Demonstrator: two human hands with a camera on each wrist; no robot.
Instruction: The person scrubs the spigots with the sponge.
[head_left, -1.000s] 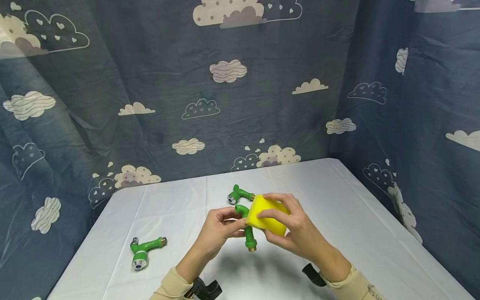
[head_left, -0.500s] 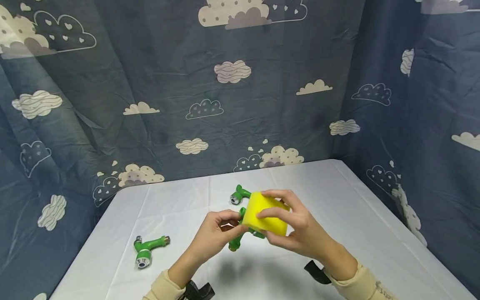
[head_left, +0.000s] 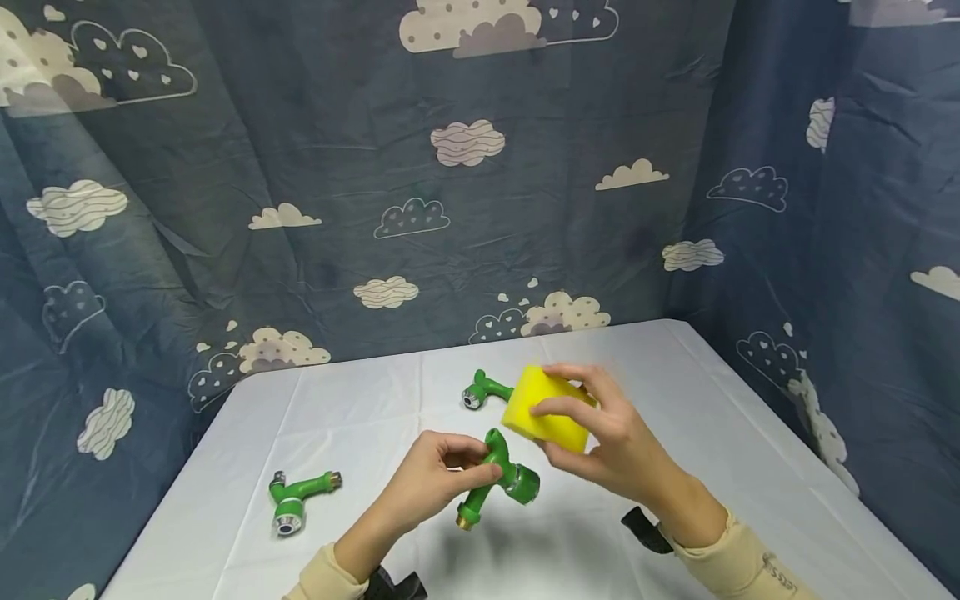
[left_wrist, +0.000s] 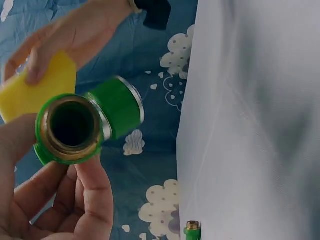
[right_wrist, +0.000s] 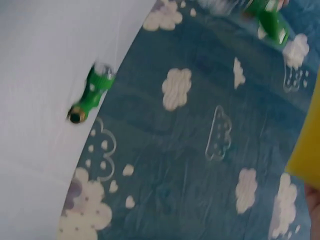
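Note:
My left hand point(head_left: 431, 483) pinches a green tap point(head_left: 521, 483) between thumb and fingers, above the table. The tap is tilted, its brass threaded end pointing down and its wide collar to the right. In the left wrist view that brass opening point(left_wrist: 47, 132) faces the camera. My right hand point(head_left: 622, 433) grips a yellow sponge point(head_left: 534, 404) up and to the right of the tap. Sponge and tap are apart in the head view. Only an edge of the sponge point(right_wrist: 307, 145) shows in the right wrist view.
On the white table point(head_left: 360, 425) lie two more green taps: one tap point(head_left: 288, 508) at the left, another tap point(head_left: 477, 390) farther back, partly behind the sponge. Dark blue cloud-patterned curtains point(head_left: 315, 150) hang around the table's back and sides.
The sponge has moved off the held tap, up and to the right. The tap has been turned, so its wide collar now shows at the right. The two taps on the table stay put.

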